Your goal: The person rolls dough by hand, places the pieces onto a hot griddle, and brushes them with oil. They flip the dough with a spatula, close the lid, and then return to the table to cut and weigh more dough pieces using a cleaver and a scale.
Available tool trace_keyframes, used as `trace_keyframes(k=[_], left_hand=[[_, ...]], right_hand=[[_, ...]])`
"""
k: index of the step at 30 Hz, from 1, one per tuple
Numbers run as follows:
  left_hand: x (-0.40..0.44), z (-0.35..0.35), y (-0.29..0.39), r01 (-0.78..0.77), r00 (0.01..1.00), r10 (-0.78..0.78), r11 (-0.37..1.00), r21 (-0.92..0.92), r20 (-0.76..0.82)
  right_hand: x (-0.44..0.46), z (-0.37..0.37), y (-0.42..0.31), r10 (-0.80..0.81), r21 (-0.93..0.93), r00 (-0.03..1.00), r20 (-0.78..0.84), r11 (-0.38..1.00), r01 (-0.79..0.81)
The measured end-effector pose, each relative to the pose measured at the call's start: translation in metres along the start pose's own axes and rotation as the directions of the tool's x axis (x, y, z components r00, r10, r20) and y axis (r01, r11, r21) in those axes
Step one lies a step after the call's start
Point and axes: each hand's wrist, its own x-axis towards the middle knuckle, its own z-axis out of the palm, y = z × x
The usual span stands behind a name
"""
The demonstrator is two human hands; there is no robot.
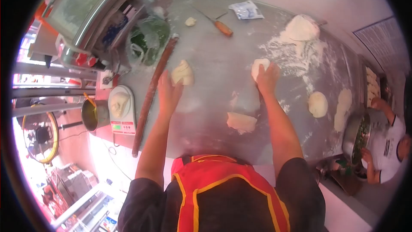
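My left hand (pixel 168 94) is beside a pale lump of dough (pixel 183 71), its fingers apart and the thumb side touching or nearly touching the lump's lower edge. A long brown rolling pin (pixel 151 92) lies just left of that hand. My right hand (pixel 268 80) is closed over a small floured dough piece (pixel 259 66) on the metal table. Its fingertips are partly hidden. Between my arms, nearer to me, lies a flattened rectangular dough piece (pixel 241 122). A round dough piece (pixel 317 104) and a long one (pixel 342 109) rest on the right.
Loose flour (pixel 302 29) is heaped at the back right. A knife with an orange handle (pixel 223 28) and a white packet (pixel 246 10) lie at the back. Left are a scale (pixel 124 120) with dough, a metal pot (pixel 95 116) and bagged greens (pixel 148 38). Another person (pixel 388 146) works beside a bowl (pixel 356 139).
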Motion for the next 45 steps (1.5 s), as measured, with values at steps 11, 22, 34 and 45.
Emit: trace_keyframes(k=[11,22,34,45], left_hand=[[0.021,0.005,0.025,0.17,0.892,-0.077,0.971,-0.171,0.446],[-0.056,0.029,0.151,0.301,0.768,0.174,0.751,-0.587,0.617],[-0.082,0.044,0.02,-0.224,0.956,0.213,0.974,0.034,0.204],[-0.079,0.034,0.045,-0.25,0.955,0.219,0.957,0.146,0.198]], right_hand=[[-0.054,-0.057,-0.126,-0.393,0.685,0.841,0.372,0.727,0.036],[-0.126,-0.16,-0.016,-0.193,0.298,0.961,0.197,0.946,0.129],[-0.099,-0.115,0.021,-0.081,-0.383,0.995,-0.064,0.922,0.051],[-0.098,-0.125,-0.015,0.257,-0.009,0.889,0.379,0.962,-0.274]])
